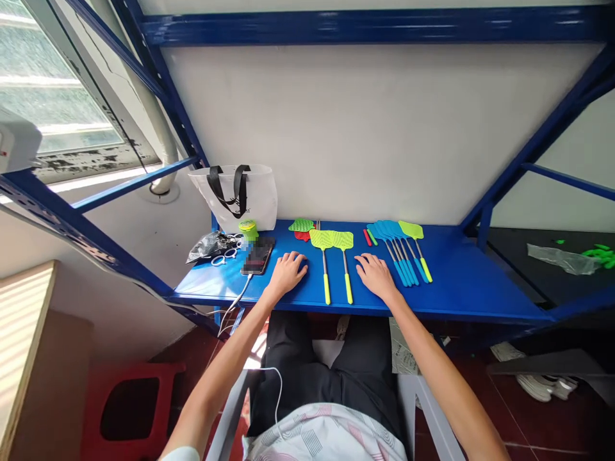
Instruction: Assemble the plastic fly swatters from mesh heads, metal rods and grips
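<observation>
Head view — both hands [287, 273] rest near the blue table's [461, 282] front edge — fingers loose, empty.

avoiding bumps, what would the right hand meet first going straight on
The right hand would likely meet the yellow swatter just to its left, though depth is hard to judge.
</observation>
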The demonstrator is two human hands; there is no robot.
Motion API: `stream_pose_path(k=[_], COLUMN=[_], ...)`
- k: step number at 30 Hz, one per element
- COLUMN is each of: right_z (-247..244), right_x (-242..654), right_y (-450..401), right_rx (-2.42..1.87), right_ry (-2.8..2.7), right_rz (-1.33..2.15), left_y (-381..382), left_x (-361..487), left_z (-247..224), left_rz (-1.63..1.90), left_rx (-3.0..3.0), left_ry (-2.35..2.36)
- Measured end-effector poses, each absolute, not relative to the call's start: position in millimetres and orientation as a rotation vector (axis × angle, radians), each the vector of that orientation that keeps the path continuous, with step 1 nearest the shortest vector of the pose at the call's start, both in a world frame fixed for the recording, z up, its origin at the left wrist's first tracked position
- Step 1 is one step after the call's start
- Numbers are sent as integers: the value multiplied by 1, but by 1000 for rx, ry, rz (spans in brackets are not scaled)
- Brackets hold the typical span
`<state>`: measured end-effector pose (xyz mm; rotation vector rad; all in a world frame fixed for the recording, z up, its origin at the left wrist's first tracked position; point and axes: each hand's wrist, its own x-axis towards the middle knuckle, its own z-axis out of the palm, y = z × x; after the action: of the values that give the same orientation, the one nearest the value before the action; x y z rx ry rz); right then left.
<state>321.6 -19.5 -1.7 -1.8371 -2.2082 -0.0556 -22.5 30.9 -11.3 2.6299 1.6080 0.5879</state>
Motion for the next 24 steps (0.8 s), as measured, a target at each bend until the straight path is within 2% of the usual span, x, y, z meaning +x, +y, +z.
stream_pose_path(k=[5, 9, 24], right_z=[-18, -25, -50], right_x=[328, 332, 319], right_y=[-10, -19, -51], right_rx=[-1826, -1816, -1654], right_ry=[-2201, -2240, -2113], right_rz=[99, 202, 103], left_y=[38, 33, 16], left_x=[-34, -38, -48], left_z=[-20, -28, -39], left_rz=[749, 747, 621], left_rx=[2580, 2540, 2468], left_ry=[1560, 1562, 1629])
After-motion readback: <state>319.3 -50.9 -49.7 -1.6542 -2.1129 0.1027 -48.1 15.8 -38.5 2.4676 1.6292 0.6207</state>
